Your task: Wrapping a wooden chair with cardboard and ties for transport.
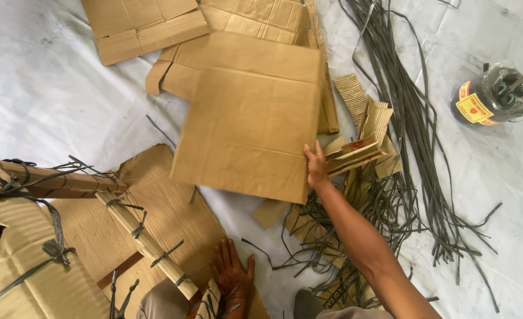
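Head view: black jar [493, 95], yellow-red label [474, 108], upper right.

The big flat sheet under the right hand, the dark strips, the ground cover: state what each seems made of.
Flat sheet, gripped at its edge by the right hand: corrugated cardboard, matte brown, creased with fold lines. Dark strips: probably plastic or rubber strapping, thin, limp, dull grey-black. Ground cover: seemingly a white plastic sheet or tarp, wrinkled and faintly shiny.
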